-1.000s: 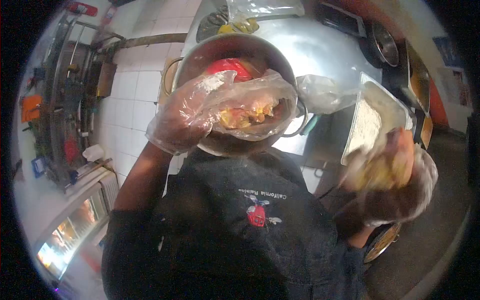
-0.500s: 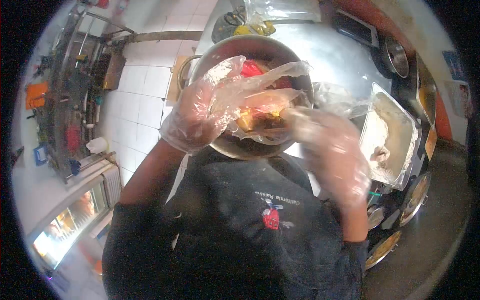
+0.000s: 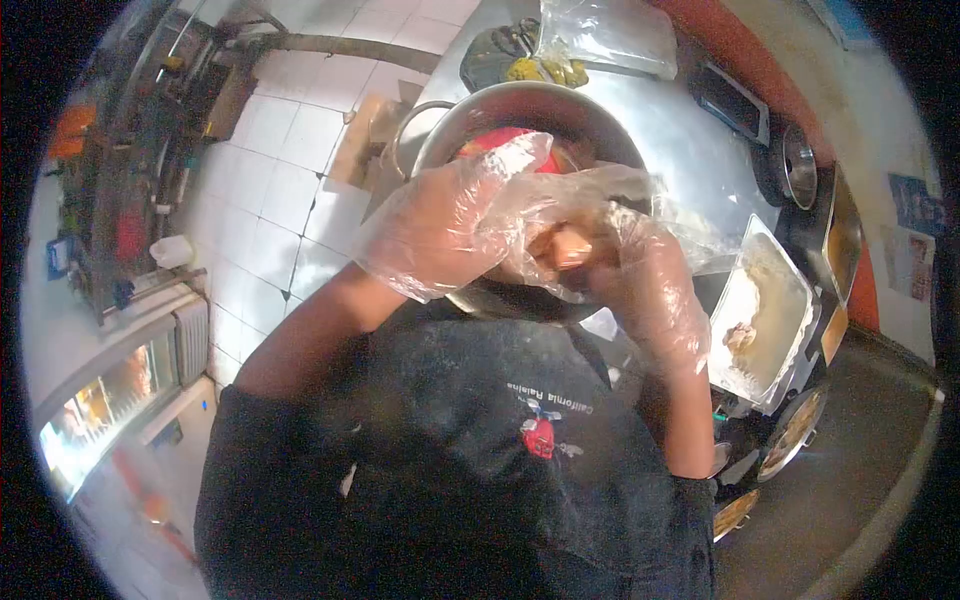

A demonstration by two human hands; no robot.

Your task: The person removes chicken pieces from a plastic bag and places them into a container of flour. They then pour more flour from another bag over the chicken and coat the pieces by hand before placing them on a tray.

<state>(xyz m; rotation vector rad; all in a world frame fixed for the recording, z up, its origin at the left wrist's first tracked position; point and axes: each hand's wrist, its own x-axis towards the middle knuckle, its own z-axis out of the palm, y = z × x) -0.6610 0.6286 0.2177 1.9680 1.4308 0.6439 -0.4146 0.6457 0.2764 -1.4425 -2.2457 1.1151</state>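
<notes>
My left hand [image 3: 440, 225], in a clear plastic glove dusted with white powder, is closed on the side of a clear plastic bag [image 3: 590, 188]. From the other side my right hand [image 3: 655, 285], gloved too, has its fingers curled at the bag's mouth. A pale orange-brown piece of food [image 3: 570, 250], perhaps meat, shows inside the bag between the hands. Part of my right fingertips is hidden by plastic. Beneath both hands stands a large metal pot [image 3: 560, 100] with a loop handle on its left. Something red [image 3: 507, 140] lies in the pot, partly covered by my left hand.
Right of the pot sits a rectangular tray [image 3: 770, 320] of white powder with a lump in it. Behind are a yellow item [image 3: 545, 70], a clear plastic package [image 3: 610, 35] and a metal bowl [image 3: 797, 165]. Round pans [image 3: 795, 435] stand lower right.
My right hand was blurred and farther from the bag's opening; now it is at the bag beside the food. My left hand has shifted right, and the view has turned slightly.
</notes>
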